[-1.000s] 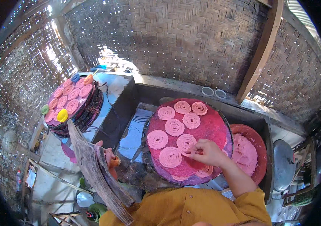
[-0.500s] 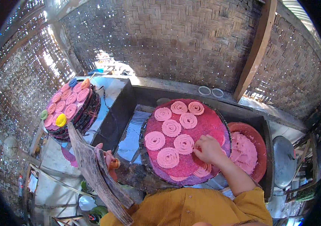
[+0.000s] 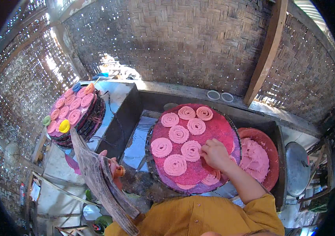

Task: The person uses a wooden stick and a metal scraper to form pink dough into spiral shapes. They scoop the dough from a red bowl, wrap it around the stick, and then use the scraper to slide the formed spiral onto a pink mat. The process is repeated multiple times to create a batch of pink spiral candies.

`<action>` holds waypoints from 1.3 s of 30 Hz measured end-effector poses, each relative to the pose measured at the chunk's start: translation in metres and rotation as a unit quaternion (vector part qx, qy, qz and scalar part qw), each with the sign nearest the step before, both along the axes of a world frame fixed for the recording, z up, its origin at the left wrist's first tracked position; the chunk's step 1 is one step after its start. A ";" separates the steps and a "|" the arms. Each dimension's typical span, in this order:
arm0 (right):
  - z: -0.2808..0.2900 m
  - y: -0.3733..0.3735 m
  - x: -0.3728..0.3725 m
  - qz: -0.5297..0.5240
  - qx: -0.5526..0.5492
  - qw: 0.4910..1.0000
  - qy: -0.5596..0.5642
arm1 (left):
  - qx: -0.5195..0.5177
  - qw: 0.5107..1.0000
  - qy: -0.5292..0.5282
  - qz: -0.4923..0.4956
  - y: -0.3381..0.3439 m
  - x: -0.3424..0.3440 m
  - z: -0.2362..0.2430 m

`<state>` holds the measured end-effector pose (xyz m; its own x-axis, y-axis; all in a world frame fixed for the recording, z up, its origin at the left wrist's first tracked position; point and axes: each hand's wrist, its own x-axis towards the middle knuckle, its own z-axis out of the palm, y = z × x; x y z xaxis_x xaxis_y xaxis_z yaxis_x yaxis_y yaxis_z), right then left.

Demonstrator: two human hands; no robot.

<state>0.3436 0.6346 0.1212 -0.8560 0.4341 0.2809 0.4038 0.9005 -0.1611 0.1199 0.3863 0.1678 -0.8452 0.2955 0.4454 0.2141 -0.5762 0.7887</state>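
My right hand (image 3: 213,153) is closed over a round, red-and-purple tray (image 3: 218,129) with a dark woven rim. Its curled fingertips touch the right edge of a pink dough spiral (image 3: 191,151); whatever they pinch is hidden under them. Several more pink spirals (image 3: 175,165) lie on the tray, mostly on its left and upper part. Mostly behind a forked, weathered wooden beam (image 3: 96,173), my left hand (image 3: 114,164) shows only bent fingers, closed beside an orange-brown round-ended piece. The beam covers the rest of that hand.
A red basin (image 3: 271,169) of pink dough (image 3: 254,159) stands right of the tray, near a grey metal lid (image 3: 297,169). Stacked trays (image 3: 96,114) with pink spirals and coloured pieces are at left. Two white rings (image 3: 213,94) sit on the back ledge, below a woven wall (image 3: 175,43).
My right hand has shifted very slightly left and up along the spiral's edge. The left hand and the wooden beam look the same.
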 end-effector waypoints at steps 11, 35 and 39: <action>-0.012 0.003 0.019 -0.030 -0.065 0.997 0.019 | 0.002 0.999 0.033 -0.013 0.000 -0.001 0.002; 0.095 -0.026 0.005 0.094 -0.196 0.933 0.287 | -0.393 0.727 0.560 0.059 0.083 0.081 0.038; 0.154 -0.045 0.016 0.064 -0.021 0.956 0.286 | -0.391 0.699 0.599 -0.021 0.118 0.105 0.049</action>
<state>0.3600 0.5895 0.2751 -0.6144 0.3565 0.7039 0.1250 0.9248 -0.3592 0.2250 0.5043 0.2169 0.0119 0.8574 0.5146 0.9860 -0.0958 0.1368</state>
